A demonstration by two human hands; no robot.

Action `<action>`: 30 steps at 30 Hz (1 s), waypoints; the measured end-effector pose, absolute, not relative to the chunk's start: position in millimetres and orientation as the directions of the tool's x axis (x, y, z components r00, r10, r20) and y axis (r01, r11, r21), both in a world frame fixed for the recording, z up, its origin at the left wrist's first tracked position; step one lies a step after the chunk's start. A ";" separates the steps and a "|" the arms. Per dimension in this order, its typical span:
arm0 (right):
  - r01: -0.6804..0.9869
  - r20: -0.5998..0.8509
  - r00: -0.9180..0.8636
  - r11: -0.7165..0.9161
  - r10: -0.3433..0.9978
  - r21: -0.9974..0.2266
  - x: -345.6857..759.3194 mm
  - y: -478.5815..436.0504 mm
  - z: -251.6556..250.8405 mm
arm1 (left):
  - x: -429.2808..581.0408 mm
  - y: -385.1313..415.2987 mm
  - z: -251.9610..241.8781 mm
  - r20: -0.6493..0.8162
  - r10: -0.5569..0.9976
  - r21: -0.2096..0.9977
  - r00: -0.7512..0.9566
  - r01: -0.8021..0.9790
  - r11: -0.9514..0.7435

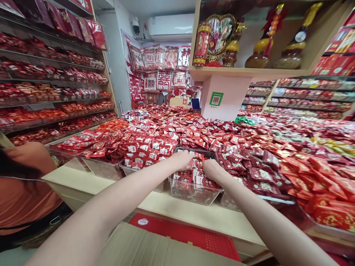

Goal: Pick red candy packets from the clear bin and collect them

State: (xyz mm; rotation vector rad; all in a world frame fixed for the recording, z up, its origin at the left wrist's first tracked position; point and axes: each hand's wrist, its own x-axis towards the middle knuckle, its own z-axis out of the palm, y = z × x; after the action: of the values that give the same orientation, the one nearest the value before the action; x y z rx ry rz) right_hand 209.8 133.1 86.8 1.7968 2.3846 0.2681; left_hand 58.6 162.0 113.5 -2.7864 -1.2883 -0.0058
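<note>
Both my hands reach into a clear plastic bin at the counter's front edge, partly filled with small red printed packets. My left hand is over the bin's left side, fingers curled down against the packets, thumb pointing inward. Opposite it, my right hand is closed, knuckles up, at the right side, touching packets. What either hand grips is hidden beneath the fingers. More red packets show in the gap between the hands. Left of this bin, red packets with white labels are heaped; maroon packets lie to the right.
A pale wooden counter edge runs in front, with a cardboard box and a red panel below. A person in an orange top is at left. An overhanging cabinet holds bottles. Stocked shelves line the left wall.
</note>
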 end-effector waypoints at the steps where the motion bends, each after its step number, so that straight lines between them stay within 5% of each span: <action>1: 0.938 0.001 -0.270 0.263 0.963 0.224 209.7 133.1 86.3 | 57.9 165.1 113.0 0.045 0.758 -0.053 0.650 0.760 -0.648; 7: 0.953 0.106 -0.276 0.257 0.955 0.161 213.3 121.0 94.9 | 51.2 165.0 125.9 0.096 0.752 0.038 0.652 0.753 -0.657; 10: 0.932 0.313 -0.195 0.275 0.929 -0.234 210.3 99.0 106.7 | 45.5 139.1 132.1 0.237 0.745 0.197 0.624 0.720 -0.665; 13: 0.556 0.309 -0.201 0.368 0.930 -0.745 195.8 67.0 112.0 | 41.8 98.1 123.8 0.421 0.788 0.690 0.449 0.406 -0.599; 15: 0.320 0.261 -0.329 0.367 0.908 -0.873 183.0 44.6 107.7 | 40.4 68.9 111.8 0.272 0.886 0.921 0.375 0.165 -0.353; 17: 0.240 0.225 -0.358 0.323 0.906 -0.916 172.8 25.4 98.2 | 38.8 42.9 99.6 0.061 0.904 0.998 0.422 -0.019 -0.058; 19: 0.183 0.152 -0.347 0.226 0.926 -0.957 167.8 11.5 87.3 | 35.9 23.3 91.0 -0.001 0.878 0.990 0.478 -0.124 0.069; 23: -0.029 0.049 -0.248 0.044 0.967 -0.999 169.1 0.0 70.9 | 28.5 8.1 83.2 0.096 0.843 0.977 0.530 -0.211 0.021; 30: -0.341 -0.044 -0.042 -0.055 0.998 -0.938 168.1 -1.6 45.8 | 26.5 19.8 70.4 -0.109 0.878 0.953 0.467 -0.203 0.226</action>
State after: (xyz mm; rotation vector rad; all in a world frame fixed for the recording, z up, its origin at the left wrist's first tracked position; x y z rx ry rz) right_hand 168.1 -1.6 45.8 2.1349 2.0909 -3.1273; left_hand 26.5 19.8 70.4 -3.2326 -2.2785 -2.5402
